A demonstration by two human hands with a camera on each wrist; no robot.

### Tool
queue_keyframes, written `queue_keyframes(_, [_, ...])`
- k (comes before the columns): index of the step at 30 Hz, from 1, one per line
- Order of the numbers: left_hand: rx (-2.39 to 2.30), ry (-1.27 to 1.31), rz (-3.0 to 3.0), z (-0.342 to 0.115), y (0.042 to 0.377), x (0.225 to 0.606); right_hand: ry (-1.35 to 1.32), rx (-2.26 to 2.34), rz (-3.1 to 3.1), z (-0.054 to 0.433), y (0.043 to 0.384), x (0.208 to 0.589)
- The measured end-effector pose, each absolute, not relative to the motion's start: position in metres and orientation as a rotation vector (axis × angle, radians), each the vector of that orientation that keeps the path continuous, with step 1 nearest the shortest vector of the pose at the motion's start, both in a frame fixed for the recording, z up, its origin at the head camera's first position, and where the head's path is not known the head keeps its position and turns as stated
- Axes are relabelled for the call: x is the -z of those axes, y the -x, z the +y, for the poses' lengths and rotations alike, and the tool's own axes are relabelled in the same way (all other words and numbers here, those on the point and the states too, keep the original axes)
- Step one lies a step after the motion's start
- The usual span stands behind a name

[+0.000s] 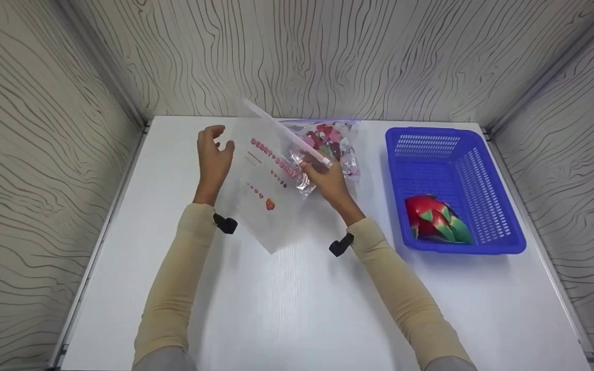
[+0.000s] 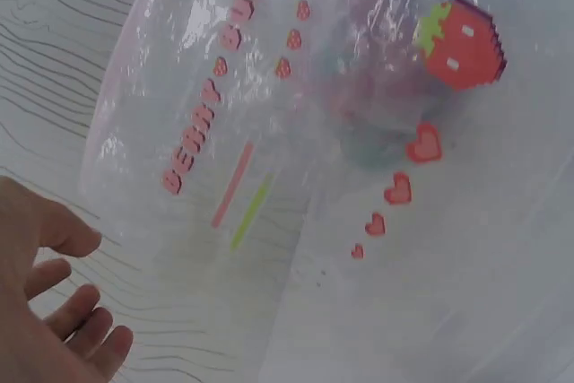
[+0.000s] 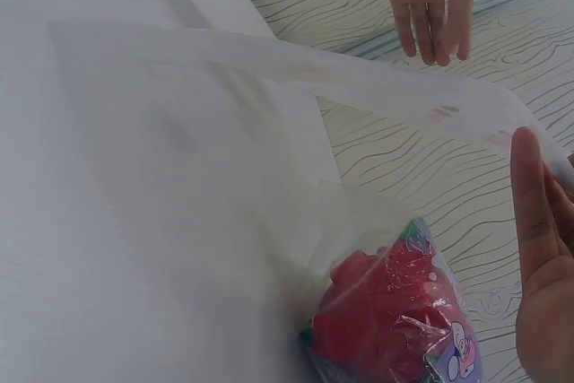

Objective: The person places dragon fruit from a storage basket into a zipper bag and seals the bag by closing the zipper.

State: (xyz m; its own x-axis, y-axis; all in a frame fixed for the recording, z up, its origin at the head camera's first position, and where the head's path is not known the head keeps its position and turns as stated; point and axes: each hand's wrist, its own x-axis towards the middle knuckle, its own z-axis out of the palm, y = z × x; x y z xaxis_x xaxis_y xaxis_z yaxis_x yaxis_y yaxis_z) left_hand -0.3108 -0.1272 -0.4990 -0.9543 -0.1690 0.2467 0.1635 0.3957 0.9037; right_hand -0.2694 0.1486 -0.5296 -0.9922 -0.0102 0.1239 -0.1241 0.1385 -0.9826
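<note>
A translucent zip bag (image 1: pixel 248 206) hangs tilted above the white table, printed with pink lettering, hearts and a strawberry (image 2: pixel 462 45). My right hand (image 1: pixel 332 183) pinches its zip edge close to the white slider (image 1: pixel 326 161); in the right wrist view that hand (image 3: pixel 547 266) shows only in part. To the left of the bag, my left hand (image 1: pixel 213 162) is raised with loosely bent fingers and nothing in them. The left wrist view shows this hand (image 2: pixel 54 302) apart from the film. Behind the zip bag lies a clear packet (image 1: pixel 349 149) of red and pink pieces, partly covered.
A blue plastic basket (image 1: pixel 498 250) stands on the right of the white table (image 1: pixel 271 309). Inside it lies a red and green object (image 1: pixel 433 216) with leaf-like flaps. Wood-patterned panels (image 1: pixel 297 56) enclose the table at the back and both sides.
</note>
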Motion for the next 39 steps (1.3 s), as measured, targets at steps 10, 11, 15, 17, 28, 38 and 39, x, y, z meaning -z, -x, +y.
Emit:
queue_keyframes(10, [1.808,0.060,-2.389,-0.082,0.299,0.488,-0.139,-1.977,-2.253,0.141,0.267,0.533])
queue_keyframes(11, [1.846,0.069,-2.386,-0.077,0.298,0.487,-0.148,-1.969,-2.247,0.141,0.267,0.534])
queue_keyframes(15, [1.970,0.081,-2.362,-0.060,0.297,0.483,-0.189,-1.960,-2.234,0.139,0.265,0.535])
queue_keyframes(17, [2.011,0.078,-2.358,-0.053,0.296,0.481,-0.200,-1.957,-2.238,0.137,0.263,0.535])
queue_keyframes(28, [2.079,0.021,-2.408,-0.034,0.295,0.469,-0.405,-1.718,-2.243,0.129,0.251,0.528])
queue_keyframes(38, [2.064,0.027,-2.449,-0.033,0.293,0.467,-0.549,-1.544,-2.231,0.127,0.246,0.527])
queue_keyframes(39, [2.062,0.026,-2.449,-0.032,0.293,0.467,-0.554,-1.542,-2.230,0.128,0.246,0.527])
